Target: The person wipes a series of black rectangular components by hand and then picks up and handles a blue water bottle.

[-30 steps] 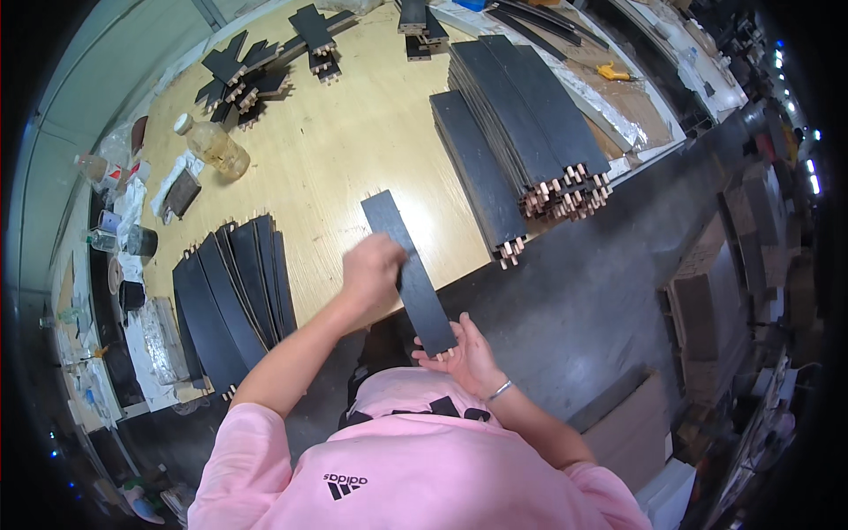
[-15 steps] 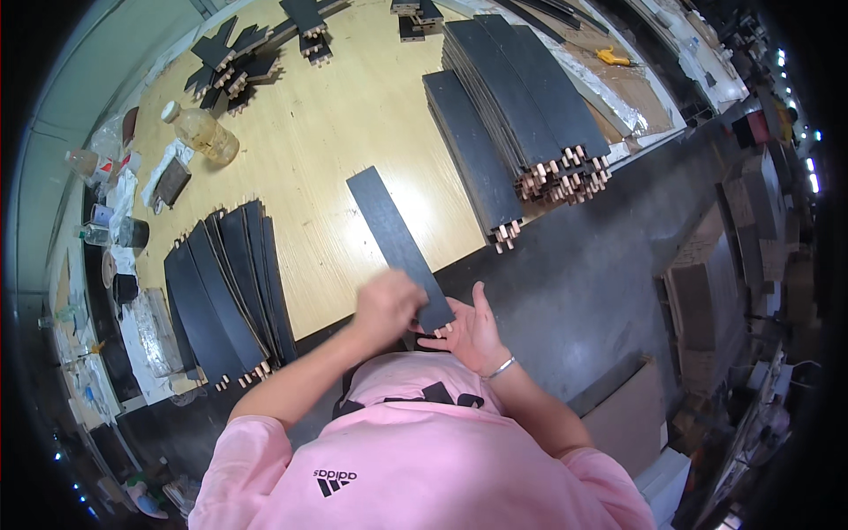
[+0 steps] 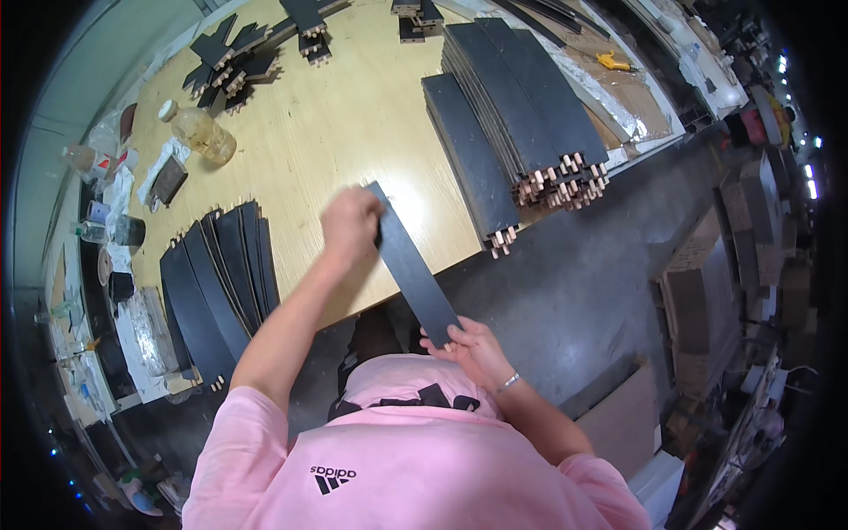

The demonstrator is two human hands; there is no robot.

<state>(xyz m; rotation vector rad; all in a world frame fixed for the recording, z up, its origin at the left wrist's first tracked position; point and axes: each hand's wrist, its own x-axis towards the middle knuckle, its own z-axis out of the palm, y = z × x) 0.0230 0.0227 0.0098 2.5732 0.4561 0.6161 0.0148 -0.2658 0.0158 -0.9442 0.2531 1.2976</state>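
With our right hand [image 3: 474, 352] at five o'clock, we grip the near, pegged end of a dark board [image 3: 412, 265] slanting across the middle of the head view, while our left hand [image 3: 352, 221], blurred at ten o'clock, is curled at the board's left edge by its far end. On the pale table [image 3: 353, 115] we see fanned boards [image 3: 208, 291] at nine o'clock, a capped bottle [image 3: 203, 135] at ten, crossed short pieces [image 3: 234, 64] near eleven, and a pegged stack [image 3: 521, 97] at one.

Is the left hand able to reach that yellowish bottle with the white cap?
Probably yes, with a stretch: only tabletop shows between the left hand and the yellowish bottle. The hand is up against the dark board, though.
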